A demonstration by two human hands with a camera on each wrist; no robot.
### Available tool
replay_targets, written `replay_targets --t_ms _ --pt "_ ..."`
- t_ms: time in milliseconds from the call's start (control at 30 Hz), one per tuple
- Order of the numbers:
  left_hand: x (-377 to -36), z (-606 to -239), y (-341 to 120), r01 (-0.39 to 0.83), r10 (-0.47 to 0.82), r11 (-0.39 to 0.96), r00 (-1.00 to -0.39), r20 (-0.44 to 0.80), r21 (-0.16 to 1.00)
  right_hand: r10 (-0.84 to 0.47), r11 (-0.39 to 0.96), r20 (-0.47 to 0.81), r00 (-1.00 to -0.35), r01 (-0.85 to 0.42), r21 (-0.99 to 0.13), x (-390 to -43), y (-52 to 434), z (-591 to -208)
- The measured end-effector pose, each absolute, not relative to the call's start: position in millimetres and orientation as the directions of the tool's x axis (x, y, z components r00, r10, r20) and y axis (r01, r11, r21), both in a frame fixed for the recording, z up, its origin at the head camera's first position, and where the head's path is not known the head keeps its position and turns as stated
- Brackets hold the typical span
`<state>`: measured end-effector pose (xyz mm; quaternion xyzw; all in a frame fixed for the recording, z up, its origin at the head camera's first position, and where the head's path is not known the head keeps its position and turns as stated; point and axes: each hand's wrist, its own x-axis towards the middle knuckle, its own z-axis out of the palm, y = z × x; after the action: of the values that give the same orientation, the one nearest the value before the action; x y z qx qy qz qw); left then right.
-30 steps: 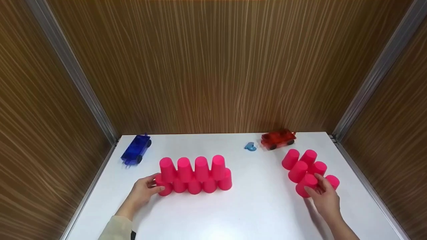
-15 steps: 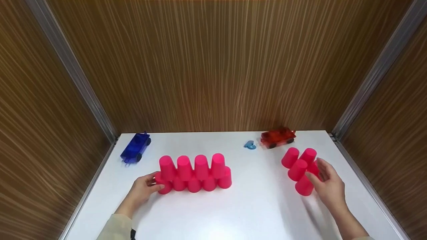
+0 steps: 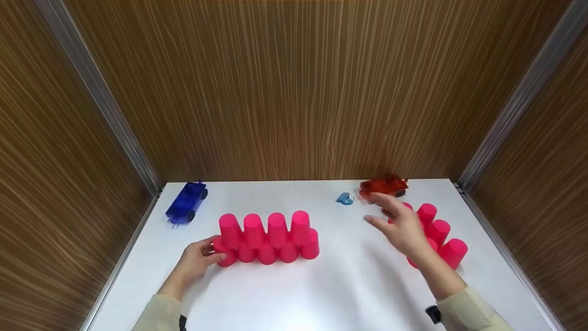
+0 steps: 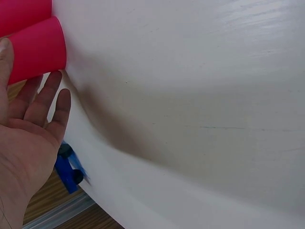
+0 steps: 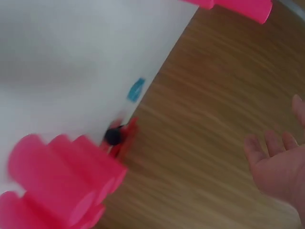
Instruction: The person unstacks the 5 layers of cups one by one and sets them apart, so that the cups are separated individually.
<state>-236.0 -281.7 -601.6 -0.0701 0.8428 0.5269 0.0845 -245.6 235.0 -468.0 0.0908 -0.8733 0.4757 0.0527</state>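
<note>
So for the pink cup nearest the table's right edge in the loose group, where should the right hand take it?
By its side wall, from above and the open right flank. That right-edge cup stands upside down, its closed base up, with neighbours crowding its left. The right hand hovers open over the group; fingers round the tapered wall probably work best.

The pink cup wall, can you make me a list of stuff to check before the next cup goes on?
1. Cup wall standing straight in two rows: ok.
2. Left hand touching the wall's bottom left cup: ok.
3. Right hand carrying a cup: not ok, it is open and blurred above the table.
4. Spare cups within reach beside the right hand: ok.
5. Red toy car and blue toy car away from the wall: ok.
6. Top row firmly seated: cannot tell.
</note>
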Motion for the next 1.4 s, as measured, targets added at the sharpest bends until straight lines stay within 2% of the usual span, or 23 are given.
replay_targets --t_ms 267,667,1133,1400 --pt "-237.0 -600.9 -281.3 -0.198 -0.025 0.431 -0.978 -0.208 0.881 -0.289 0.493 0.193 -0.938 -0.319 -0.809 -266.5 168.9 -462.1" --pt "-236.6 -603.0 -283.1 -0.198 -0.028 0.439 -0.978 -0.207 0.876 -0.355 0.517 0.034 -0.934 -0.227 -0.826 -286.5 112.4 -485.2" --pt "-240.4 -601.5 -283.3 -0.179 -0.019 0.44 -0.982 -0.19 0.88 -0.343 0.558 -0.018 -0.939 -0.189 -0.808 -294.3 99.4 -503.7" --pt "-237.5 -602.9 -282.3 -0.205 -0.032 0.432 -0.977 -0.212 0.878 -0.35 0.526 -0.013 -0.937 -0.185 -0.83 -292.9 106.9 -505.3"
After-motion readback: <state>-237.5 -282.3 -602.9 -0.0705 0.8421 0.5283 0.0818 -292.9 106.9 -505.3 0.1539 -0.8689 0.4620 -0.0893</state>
